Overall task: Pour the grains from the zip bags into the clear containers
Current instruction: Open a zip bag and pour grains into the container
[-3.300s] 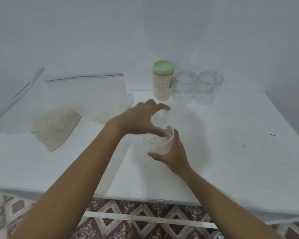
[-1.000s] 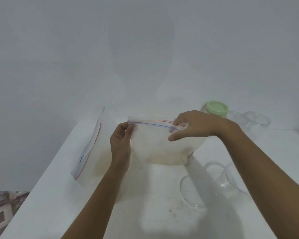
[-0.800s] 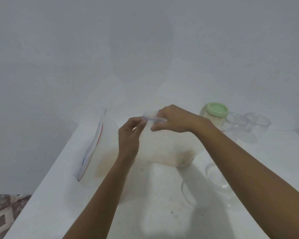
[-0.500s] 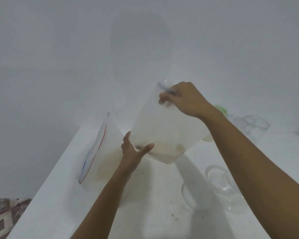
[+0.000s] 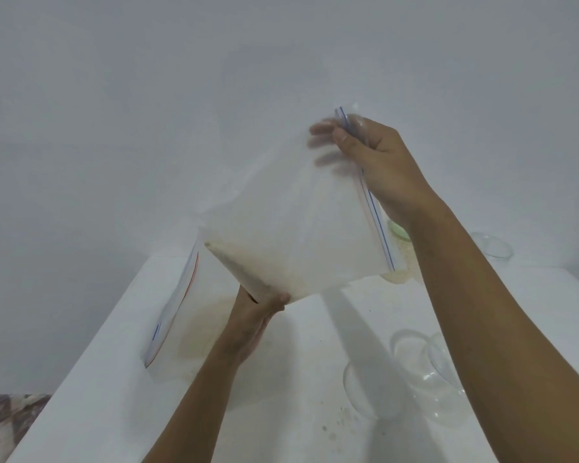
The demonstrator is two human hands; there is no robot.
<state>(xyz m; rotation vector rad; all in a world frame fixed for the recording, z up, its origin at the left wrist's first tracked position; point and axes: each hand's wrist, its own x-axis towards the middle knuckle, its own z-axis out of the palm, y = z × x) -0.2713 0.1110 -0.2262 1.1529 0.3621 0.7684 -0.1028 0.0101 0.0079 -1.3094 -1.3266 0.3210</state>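
Above the table, zip bag gripped by left hand and right hand; behind it, green-lidded jar mostly hidden.

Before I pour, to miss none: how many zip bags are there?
2. The lifted zip bag is held above the table; the other zip bag stands at its left. Others possibly hidden.

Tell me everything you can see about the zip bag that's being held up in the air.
The translucent plastic zip bag is held above the white table, turned so its blue-lined zip edge runs down the right side. Pale beige grains sit in its lower left corner. The right hand grips the zip edge near the top, and the left hand holds the grain-filled corner from below. Whether the zip is open cannot be told.
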